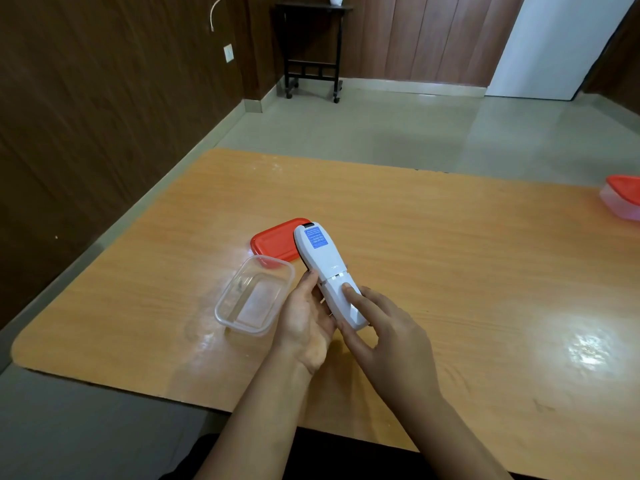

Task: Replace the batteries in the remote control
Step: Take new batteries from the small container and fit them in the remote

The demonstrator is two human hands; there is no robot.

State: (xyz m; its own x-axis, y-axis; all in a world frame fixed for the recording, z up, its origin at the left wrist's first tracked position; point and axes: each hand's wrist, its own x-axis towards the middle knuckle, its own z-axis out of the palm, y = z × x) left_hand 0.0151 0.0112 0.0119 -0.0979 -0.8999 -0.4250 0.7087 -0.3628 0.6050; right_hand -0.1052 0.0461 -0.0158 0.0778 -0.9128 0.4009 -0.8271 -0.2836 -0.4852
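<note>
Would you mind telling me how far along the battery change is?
Done: the remote is picked up, back side up, in the left hand. In hand: the right hand thumb presses the battery cover. No batteries show, so whether they are swapped is unclear.

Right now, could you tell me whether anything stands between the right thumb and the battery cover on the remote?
Nothing visible does. The right hand already has its thumb on the battery cover, while the left hand holds the remote.
</note>
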